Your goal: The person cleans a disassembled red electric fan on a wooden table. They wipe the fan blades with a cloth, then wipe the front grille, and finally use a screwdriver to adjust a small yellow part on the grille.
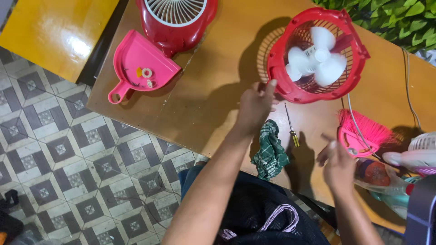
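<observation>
A red fan body (318, 54) with white blades (315, 59) lies on the wooden table (213, 100), its grille open toward me. My left hand (255, 105) reaches to its lower left rim, fingertips touching or nearly touching it, holding nothing. My right hand (337, 162) hovers over the table's near edge with fingers spread, empty, just left of a pink hand brush (363, 134). A small screwdriver with a yellow handle (291, 127) lies between my hands, beside a crumpled green checked cloth (270, 149).
A pink dustpan (136, 68) holding small white and orange parts sits at the table's left. Behind it lies a red fan cover with a white grille (177, 18). A white cable (408, 90), a plastic bag (381, 174) and another fan (420, 152) crowd the right. Patterned tile floor (59, 149) lies left.
</observation>
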